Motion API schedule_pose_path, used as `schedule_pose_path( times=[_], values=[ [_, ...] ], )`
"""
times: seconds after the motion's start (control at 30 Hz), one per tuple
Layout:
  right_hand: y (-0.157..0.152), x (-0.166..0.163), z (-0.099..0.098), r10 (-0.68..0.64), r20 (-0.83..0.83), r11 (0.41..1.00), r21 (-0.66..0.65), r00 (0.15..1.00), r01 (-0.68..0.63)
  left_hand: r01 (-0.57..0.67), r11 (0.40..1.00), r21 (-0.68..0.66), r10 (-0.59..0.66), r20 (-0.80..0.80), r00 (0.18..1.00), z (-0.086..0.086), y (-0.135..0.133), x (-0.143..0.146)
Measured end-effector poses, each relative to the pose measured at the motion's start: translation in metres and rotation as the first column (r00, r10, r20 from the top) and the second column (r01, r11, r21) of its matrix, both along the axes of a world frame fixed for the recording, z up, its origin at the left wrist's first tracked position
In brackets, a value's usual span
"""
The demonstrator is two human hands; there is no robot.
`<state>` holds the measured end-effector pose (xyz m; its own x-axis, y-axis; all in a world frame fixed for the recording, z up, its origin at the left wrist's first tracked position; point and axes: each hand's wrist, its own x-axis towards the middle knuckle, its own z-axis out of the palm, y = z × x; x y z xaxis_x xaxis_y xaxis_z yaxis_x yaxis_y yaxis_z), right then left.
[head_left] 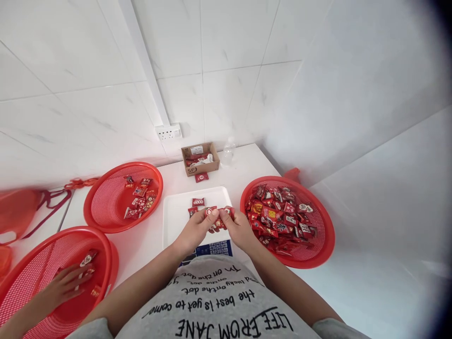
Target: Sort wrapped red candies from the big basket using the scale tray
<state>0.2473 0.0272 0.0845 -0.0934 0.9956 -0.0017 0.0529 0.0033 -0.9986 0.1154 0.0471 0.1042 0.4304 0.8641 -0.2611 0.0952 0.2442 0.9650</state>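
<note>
Both my hands are held close together over the white pan of a digital scale (172, 207), whose blue keypad (218, 248) shows just below them. My left hand (194, 229) is closed, thumb on top, on red-wrapped candies (218, 223). Closed in the same way, my right hand (241, 230) grips the right side of that small bunch. How many pieces lie under the fingers is hidden. Another red candy (198, 201) rests on the pan beyond my hands, with one more partly visible beside my left fingers.
Right of the scale stands a red basket (326, 226) heaped with candies. Two red baskets (92, 197) with fewer pieces are on the left; a co-worker's hand (68, 285) reaches into the nearer one. Behind the scale are a cardboard box (192, 170), a loose candy (201, 177) and a clear bottle (229, 150).
</note>
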Motion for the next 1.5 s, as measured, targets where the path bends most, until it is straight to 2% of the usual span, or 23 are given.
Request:
schedule_pose_path(
  times=[0.23, 0.43, 0.57, 0.7, 0.9, 1.03, 1.2, 1.3, 1.43, 1.5],
  values=[
    [-0.003, 0.002, -0.006, -0.002, -0.023, 0.999, -0.046, 1.0, 0.001, -0.023, 0.999, 0.039, 0.02, 0.067, 0.998, 0.004, 0.001, 0.004],
    [-0.006, 0.005, -0.004, 0.094, -0.016, 0.994, -0.06, 0.995, -0.095, -0.079, 0.993, 0.093, 0.072, 0.072, 0.995, 0.008, 0.0, 0.007],
    [-0.007, 0.005, -0.002, 0.076, -0.122, 0.996, -0.047, 0.99, -0.082, -0.025, 0.995, 0.1, 0.024, 0.012, 1.0, 0.009, -0.001, 0.008],
    [-0.008, 0.005, 0.003, 0.072, -0.126, 0.997, 0.023, 0.989, -0.07, -0.021, 0.995, 0.098, 0.023, -0.018, 1.0, 0.006, -0.004, 0.006],
    [-0.012, 0.004, 0.009, 0.106, -0.052, 0.993, 0.056, 0.993, -0.103, 0.149, 0.985, 0.092, -0.15, 0.003, 0.989, 0.002, -0.005, -0.001],
    [-0.017, 0.002, 0.008, 0.087, -0.059, 0.996, 0.007, 0.994, -0.087, 0.153, 0.984, 0.089, -0.164, 0.127, 0.978, 0.006, -0.006, 0.0],
    [-0.02, 0.001, 0.009, 0.135, -0.105, 0.99, -0.014, 0.985, -0.137, 0.114, 0.986, 0.125, -0.13, 0.13, 0.983, 0.009, -0.011, 0.0],
    [-0.02, 0.002, 0.007, 0.095, -0.064, 0.995, 0.016, 0.993, -0.094, 0.096, 0.986, 0.136, -0.114, 0.13, 0.985, 0.007, -0.013, 0.002],
    [-0.021, 0.002, 0.005, -0.037, -0.015, 0.996, 0.079, 0.999, 0.038, 0.08, 0.987, 0.138, -0.099, 0.134, 0.986, 0.008, -0.016, 0.006],
    [-0.022, 0.002, 0.004, -0.051, 0.002, 0.993, 0.108, 0.999, 0.051, 0.093, 0.988, 0.127, -0.106, 0.107, 0.989, 0.008, -0.018, 0.007]
  ],
)
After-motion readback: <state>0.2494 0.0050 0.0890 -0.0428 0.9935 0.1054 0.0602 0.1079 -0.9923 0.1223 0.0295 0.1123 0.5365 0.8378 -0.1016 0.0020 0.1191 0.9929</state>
